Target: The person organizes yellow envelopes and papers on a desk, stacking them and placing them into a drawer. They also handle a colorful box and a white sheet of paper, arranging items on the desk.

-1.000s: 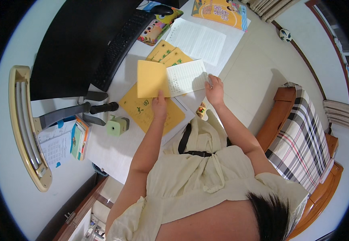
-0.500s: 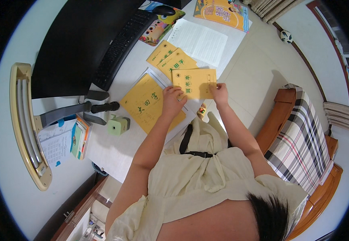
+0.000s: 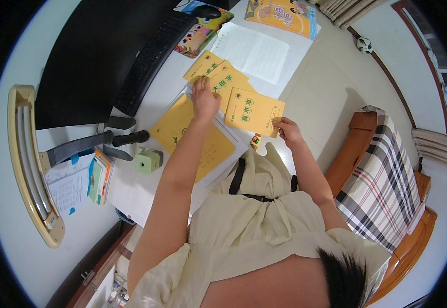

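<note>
My right hand pinches the near corner of a closed yellow exercise book, held just above the white desk. My left hand reaches forward, fingertips on the overlapping pair of yellow exercise books lying farther back. Under my left forearm lies a larger yellow book on top of white papers.
A black keyboard and black monitor stand at the left. Behind are a lined white sheet, an orange picture book and a colourful mouse pad. A green pencil sharpener sits at left; a plaid-cushioned wooden chair stands right.
The open exercise book was closed. My right hand now holds it alone by a corner, while my left hand let go and reached forward onto the two books behind.
</note>
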`<control>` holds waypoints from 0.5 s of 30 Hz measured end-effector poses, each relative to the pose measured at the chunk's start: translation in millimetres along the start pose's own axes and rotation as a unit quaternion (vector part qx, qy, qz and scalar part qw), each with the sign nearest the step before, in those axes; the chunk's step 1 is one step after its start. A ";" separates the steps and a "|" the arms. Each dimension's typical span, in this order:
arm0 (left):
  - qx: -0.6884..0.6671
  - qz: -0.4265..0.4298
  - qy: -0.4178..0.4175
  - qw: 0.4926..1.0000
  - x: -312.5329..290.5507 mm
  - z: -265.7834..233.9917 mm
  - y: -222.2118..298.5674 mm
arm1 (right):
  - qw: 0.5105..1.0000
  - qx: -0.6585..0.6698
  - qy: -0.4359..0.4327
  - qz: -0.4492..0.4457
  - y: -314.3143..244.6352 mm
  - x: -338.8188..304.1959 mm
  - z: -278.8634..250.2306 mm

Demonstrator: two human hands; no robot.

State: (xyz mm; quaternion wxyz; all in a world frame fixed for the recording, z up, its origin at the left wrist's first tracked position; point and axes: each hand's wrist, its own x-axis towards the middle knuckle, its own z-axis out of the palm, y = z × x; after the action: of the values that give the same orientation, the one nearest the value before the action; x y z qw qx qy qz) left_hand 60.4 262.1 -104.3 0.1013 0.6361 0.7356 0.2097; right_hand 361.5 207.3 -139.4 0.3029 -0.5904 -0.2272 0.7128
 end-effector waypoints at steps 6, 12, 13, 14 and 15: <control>0.029 -0.069 -0.088 0.993 25.7 -13.2 5.8 | 0.981 0.159 0.065 -0.093 2.0 -14.3 -22.2; -0.103 -0.074 -0.065 0.990 27.0 -14.2 -9.4 | 0.950 0.264 0.138 -0.096 3.2 -21.2 -31.3; -0.167 -0.083 -0.053 0.981 24.6 -22.9 -7.6 | 0.946 0.273 0.147 -0.092 2.8 -21.7 -27.9; -0.230 -0.093 -0.039 0.968 21.3 -32.2 -7.7 | 0.943 0.282 0.153 -0.088 2.1 -21.8 -23.6; -0.325 -0.122 -0.037 0.937 17.0 -39.6 -12.9 | 0.945 0.280 0.145 -0.090 2.2 -22.8 -19.1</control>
State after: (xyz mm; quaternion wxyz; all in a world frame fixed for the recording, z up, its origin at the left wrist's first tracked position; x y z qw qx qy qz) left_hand 29.5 270.3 -72.6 0.3543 0.4813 0.6952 0.3993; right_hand 382.6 189.2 -128.8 0.5489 -0.5556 -0.0243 0.6241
